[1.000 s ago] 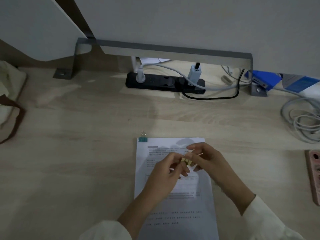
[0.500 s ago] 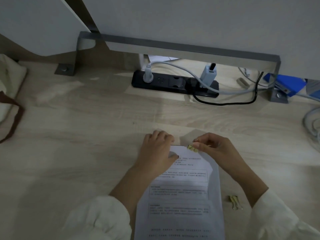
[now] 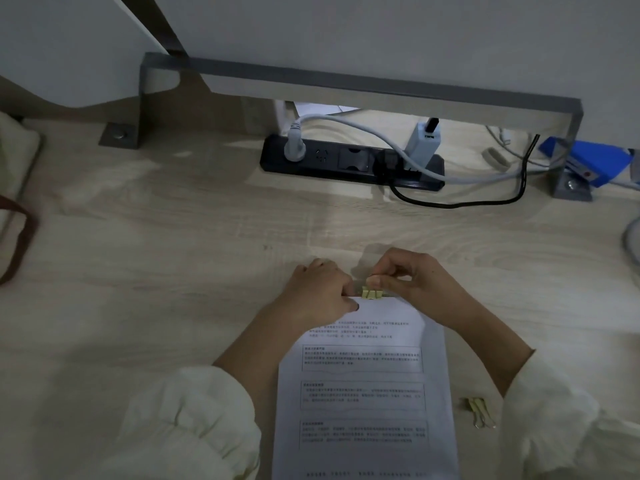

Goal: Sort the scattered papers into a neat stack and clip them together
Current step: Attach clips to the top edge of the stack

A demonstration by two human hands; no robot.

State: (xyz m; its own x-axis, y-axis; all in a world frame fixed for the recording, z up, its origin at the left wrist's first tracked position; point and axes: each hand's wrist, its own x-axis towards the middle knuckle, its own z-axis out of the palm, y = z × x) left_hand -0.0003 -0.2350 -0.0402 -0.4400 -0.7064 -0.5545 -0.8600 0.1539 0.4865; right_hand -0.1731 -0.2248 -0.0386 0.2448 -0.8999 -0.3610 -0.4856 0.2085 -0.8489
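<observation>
Head view. A stack of papers (image 3: 363, 386), printed side up, is shown lying on a pale wooden desk (image 3: 173, 271) directly before the person, its long side running away from the viewer. The upper left corner of the stack is gripped by the left hand (image 3: 318, 292), whose fingers are curled over the far edge while the thumb is laid on the top sheet. A yellow binder clip (image 3: 371, 293) is seated at the middle of the stack's far edge; its handles are pinched between thumb and fingers of the right hand (image 3: 412, 282). Whether the clip's mouth is fully closed on the sheets cannot be told. A second yellow clip (image 3: 479, 412) is seen on the desk just right of the stack, beside the right sleeve. At the back of the desk a black power strip (image 3: 349, 162) with several plugs is placed beneath a grey metal bracket (image 3: 346, 79). A blue object (image 3: 588, 161) is visible at the far right, and a cloth bag (image 3: 14, 188) at the left edge.
</observation>
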